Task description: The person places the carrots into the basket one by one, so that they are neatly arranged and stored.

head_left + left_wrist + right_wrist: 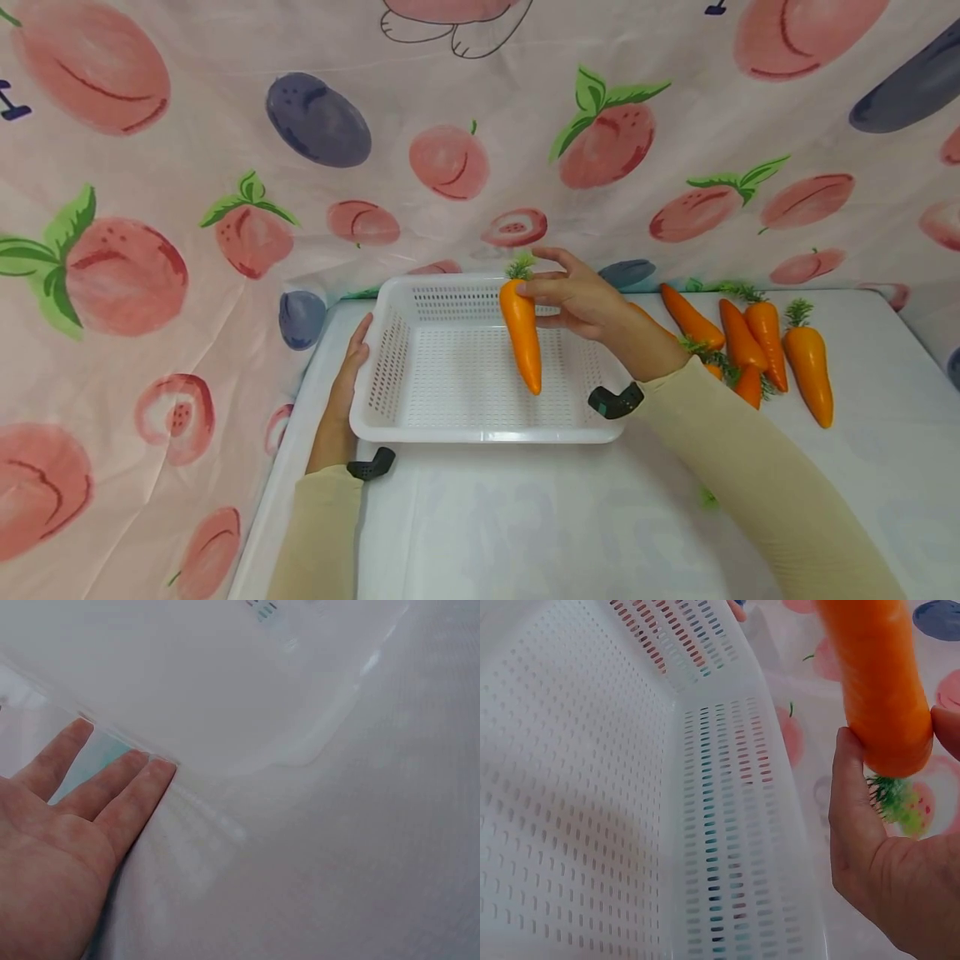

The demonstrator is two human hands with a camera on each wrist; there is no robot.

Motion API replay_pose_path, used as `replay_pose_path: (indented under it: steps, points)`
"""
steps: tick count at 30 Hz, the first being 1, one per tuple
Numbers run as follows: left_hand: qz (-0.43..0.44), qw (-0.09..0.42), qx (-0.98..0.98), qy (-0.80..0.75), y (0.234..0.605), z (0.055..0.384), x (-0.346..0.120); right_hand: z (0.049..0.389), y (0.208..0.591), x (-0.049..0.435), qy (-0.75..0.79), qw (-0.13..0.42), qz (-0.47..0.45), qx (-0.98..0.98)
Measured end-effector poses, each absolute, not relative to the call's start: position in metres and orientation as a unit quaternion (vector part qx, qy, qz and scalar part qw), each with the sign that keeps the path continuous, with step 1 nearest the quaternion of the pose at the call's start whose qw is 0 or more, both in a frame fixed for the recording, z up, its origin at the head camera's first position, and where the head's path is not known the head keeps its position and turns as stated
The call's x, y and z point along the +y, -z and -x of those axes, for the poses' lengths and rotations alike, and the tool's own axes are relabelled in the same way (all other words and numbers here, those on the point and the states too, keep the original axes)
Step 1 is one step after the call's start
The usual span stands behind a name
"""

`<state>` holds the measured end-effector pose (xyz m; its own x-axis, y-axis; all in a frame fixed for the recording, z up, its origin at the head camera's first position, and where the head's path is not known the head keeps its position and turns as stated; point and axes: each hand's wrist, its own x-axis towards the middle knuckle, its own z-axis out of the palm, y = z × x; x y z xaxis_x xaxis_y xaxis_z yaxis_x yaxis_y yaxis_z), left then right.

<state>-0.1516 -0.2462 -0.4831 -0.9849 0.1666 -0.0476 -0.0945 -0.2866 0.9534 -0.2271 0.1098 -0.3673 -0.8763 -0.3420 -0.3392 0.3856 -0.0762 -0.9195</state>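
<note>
A white perforated plastic basket (480, 435) stands on the table with nothing lying in it. Over its middle, my right hand (581, 300) pinches an orange carrot (522, 337) near its leafy top, tip pointing down. The right wrist view shows the carrot (885, 690) between the thumb and fingers, above the basket wall (731, 825). My left hand (347, 392) lies along the basket's left side. In the left wrist view its straight fingertips touch the basket's outer edge, and the left hand (97, 817) has its palm in sight.
Several more carrots (810, 367) with green tops lie in a loose group right of the basket, partly behind my right forearm. A bit of green (708, 498) shows beside the right sleeve. A fruit-patterned cloth (450, 92) hangs behind the white table (525, 533).
</note>
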Motion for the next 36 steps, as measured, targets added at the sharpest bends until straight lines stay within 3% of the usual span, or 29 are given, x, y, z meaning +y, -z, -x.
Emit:
replay_pose_path:
  steps: [17, 29, 36]
  points:
    - [-0.049, 0.08, 0.582, -0.807, 0.493, 0.166, -0.25, 0.222, 0.366, 0.119, 0.745, 0.249, -0.023, 0.619]
    - [-0.046, 0.076, 0.587, -0.805, 0.492, 0.168, -0.251, 0.217, 0.362, 0.134, 0.712, 0.279, 0.021, 0.644]
    - [-0.047, 0.077, 0.587, -0.805, 0.488, 0.164, -0.249, 0.215, 0.357, 0.153, 0.707, 0.269, 0.044, 0.653]
